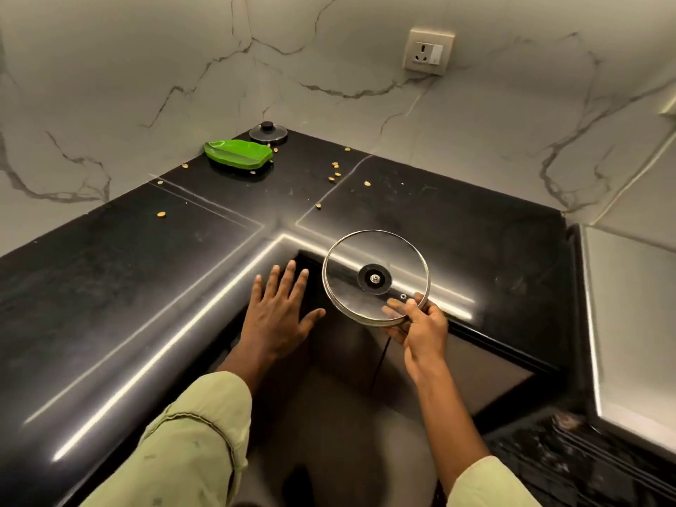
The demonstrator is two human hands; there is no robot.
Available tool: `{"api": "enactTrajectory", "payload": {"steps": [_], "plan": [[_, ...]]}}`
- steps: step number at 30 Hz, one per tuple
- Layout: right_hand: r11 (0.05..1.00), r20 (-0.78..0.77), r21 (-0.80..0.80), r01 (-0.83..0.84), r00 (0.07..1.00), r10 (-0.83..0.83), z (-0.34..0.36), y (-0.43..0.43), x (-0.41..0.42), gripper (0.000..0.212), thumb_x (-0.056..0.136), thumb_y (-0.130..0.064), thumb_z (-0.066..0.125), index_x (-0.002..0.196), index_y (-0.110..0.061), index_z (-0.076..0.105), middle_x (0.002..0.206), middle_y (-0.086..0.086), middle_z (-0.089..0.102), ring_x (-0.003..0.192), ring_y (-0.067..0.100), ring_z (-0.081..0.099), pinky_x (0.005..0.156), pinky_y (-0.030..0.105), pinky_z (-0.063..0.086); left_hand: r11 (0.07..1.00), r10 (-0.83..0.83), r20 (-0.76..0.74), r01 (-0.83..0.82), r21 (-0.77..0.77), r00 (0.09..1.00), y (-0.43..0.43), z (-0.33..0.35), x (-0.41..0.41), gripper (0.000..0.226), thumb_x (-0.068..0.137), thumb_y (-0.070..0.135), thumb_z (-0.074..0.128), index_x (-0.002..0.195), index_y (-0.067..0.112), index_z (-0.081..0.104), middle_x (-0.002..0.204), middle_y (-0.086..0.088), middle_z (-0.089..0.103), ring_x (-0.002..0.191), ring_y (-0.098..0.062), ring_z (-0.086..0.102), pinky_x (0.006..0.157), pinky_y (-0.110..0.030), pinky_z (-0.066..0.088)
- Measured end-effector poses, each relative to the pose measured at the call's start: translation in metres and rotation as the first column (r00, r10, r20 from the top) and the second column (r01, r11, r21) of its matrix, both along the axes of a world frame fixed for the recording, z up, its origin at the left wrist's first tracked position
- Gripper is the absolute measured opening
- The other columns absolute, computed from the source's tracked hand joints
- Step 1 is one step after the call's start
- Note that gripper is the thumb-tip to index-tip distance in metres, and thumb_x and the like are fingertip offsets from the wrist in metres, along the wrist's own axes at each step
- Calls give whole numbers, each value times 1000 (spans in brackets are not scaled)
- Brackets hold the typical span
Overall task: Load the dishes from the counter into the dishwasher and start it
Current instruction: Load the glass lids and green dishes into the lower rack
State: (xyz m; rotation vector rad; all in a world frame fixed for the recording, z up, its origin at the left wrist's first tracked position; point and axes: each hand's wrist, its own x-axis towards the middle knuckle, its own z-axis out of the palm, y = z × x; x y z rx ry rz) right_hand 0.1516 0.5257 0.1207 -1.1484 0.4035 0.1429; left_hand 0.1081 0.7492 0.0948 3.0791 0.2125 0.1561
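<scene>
Over counter (146,287) edge: 1 lid (375,263), rim pinched by R hand (420,325), prob. for carrying off; L hand (278,316) spread, empty.

Home kitchen: black stone counter (420,203), marble-look wall tiles (146,67), wall socket (428,51), glass lid (268,133).

Small lid (268,132) behind plate (238,153), counter (109,272) corner.
</scene>
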Motion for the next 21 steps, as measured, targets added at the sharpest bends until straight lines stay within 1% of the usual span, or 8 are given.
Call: {"api": "enactTrajectory", "payload": {"steps": [5, 10, 13, 16, 18, 21], "plan": [[1000, -17, -2, -15, 1000, 15, -10, -54, -60, 12, 102, -9, 46, 101, -21, 50, 90, 9, 72, 76, 24, 71, 59, 35, 55, 999, -14, -45, 13, -32, 999, -62, -2, -62, 96, 80, 77, 2, 159, 22, 8, 166, -5, -1, 153, -28, -2, 121, -50, -4], [1000, -49, 15, 3, 999, -3, -16, -94, -122, 12, 103, -10, 45, 108, -19, 48, 92, 10, 72, 76, 24, 71, 51, 29, 52, 999, -34, -74, 35, 10, 997, -102, -3, -120, 94, 82, 76, 0, 159, 23, 6, 165, -5, -2, 153, -28, -2, 118, -48, -8], [1000, -66, -3, 25, 998, -25, -21, -112, -158, 12, 102, -10, 46, 110, -18, 49, 92, 10, 73, 78, 24, 72, 52, 29, 52, 998, -50, -103, 54, 37, 993, -117, -7, -153, 93, 82, 77, -1, 159, 24, 4, 165, -4, -5, 153, -28, -4, 118, -48, -9], [999, -54, 1, 39, 998, -39, -23, -127, -190, 11, 102, -9, 46, 110, -17, 50, 95, 13, 72, 76, 22, 72, 49, 26, 52, 997, -69, -69, 70, 17, 995, -127, -6, -181, 91, 84, 77, 3, 159, 24, 8, 166, -5, 0, 152, -29, -2, 121, -50, -4], [999, -43, -15, 52, 998, -52, -21, -134, -212, 13, 102, -10, 46, 113, -15, 49, 96, 13, 72, 78, 22, 72, 48, 25, 52, 996, -87, -53, 88, 14, 995, -135, -3, -200, 89, 87, 76, 6, 159, 24, 6, 166, -5, -1, 153, -28, -3, 121, -50, -3], [996, -41, -36, 76, 996, -77, -20, -139, -246, 12, 103, -10, 46, 113, -16, 49, 96, 11, 72, 80, 21, 71, 49, 27, 53, 993, -115, -35, 115, -5, 993, -143, 2, -230, 82, 95, 71, 24, 159, 24, 5, 166, -4, -2, 153, -28, -4, 121, -49, -5]]}}
